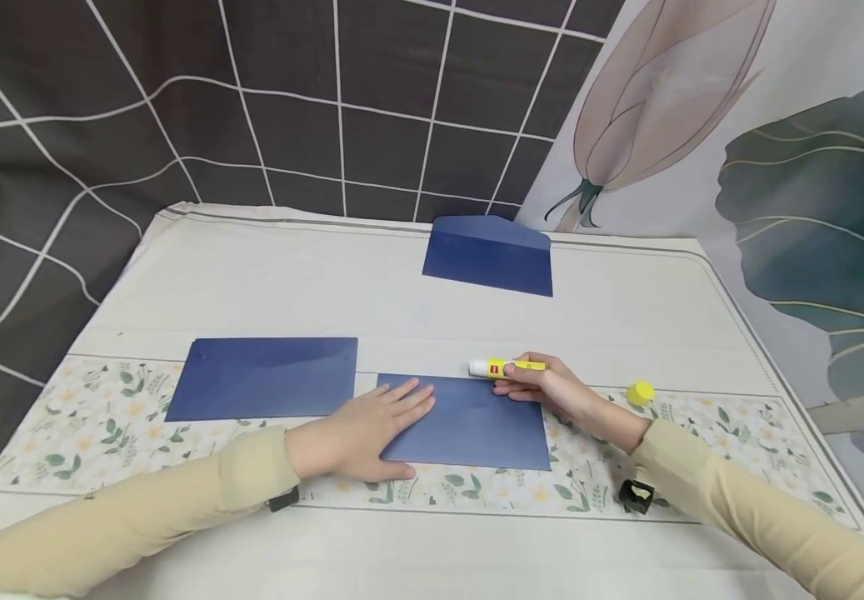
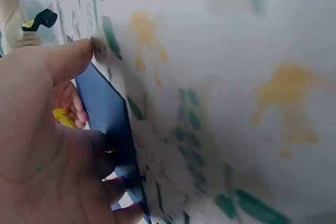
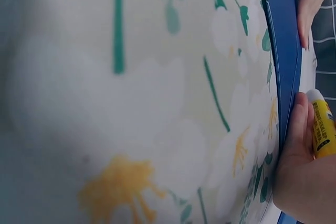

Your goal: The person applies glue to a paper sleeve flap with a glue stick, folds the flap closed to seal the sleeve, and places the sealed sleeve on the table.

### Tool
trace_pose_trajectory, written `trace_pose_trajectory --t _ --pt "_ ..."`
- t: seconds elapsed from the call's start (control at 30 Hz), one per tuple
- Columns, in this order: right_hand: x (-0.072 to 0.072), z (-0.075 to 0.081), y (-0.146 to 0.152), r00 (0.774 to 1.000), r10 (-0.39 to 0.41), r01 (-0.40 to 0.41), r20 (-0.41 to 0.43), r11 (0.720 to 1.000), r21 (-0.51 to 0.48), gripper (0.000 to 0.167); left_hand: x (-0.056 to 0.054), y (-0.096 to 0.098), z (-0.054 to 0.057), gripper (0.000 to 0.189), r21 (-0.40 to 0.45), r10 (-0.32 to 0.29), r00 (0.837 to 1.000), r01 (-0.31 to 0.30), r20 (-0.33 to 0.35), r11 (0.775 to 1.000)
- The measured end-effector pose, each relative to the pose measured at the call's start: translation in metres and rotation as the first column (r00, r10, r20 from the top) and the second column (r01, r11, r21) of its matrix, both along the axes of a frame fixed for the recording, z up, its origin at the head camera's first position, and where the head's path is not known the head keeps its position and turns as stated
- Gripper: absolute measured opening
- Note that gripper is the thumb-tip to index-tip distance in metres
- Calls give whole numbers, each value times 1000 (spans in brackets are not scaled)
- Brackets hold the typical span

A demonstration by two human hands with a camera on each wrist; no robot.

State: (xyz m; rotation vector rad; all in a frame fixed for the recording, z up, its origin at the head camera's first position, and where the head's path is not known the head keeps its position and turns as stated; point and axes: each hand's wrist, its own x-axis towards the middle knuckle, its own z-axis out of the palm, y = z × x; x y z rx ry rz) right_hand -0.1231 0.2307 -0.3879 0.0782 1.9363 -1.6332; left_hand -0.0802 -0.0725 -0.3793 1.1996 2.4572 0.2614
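A blue envelope lies flat on the tablecloth in the middle of the head view. My left hand rests on its left side, fingers straight and spread, with the thumb near the lower edge. In my right hand I hold a yellow glue stick between thumb and fingers, its white end pointing left over the envelope's top edge. The other fingers of that hand touch the envelope's upper right corner. In the right wrist view, the glue stick shows beside the palm, near the envelope.
Left of the worked envelope lies a stack of blue envelopes. Another envelope with its flap up lies at the table's back edge. A yellow cap stands to the right, near my right wrist. Dark checked cloth hangs behind the table.
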Motion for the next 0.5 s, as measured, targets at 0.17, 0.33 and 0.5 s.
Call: trace_pose_trajectory --t 0.17,0.33,0.5 --pt "1 0 1 1000 14 -14 -18 1000 5 35 0 -3 0 85 31 9 1000 -9 -4 999" --pt "1 0 2 999 33 -33 -29 999 31 37 0 -2 -2 84 37 22 999 -21 -25 999" --pt "-2 -1 0 1000 24 -24 -5 1000 15 35 -4 9 7 77 20 32 996 -30 -81 999"
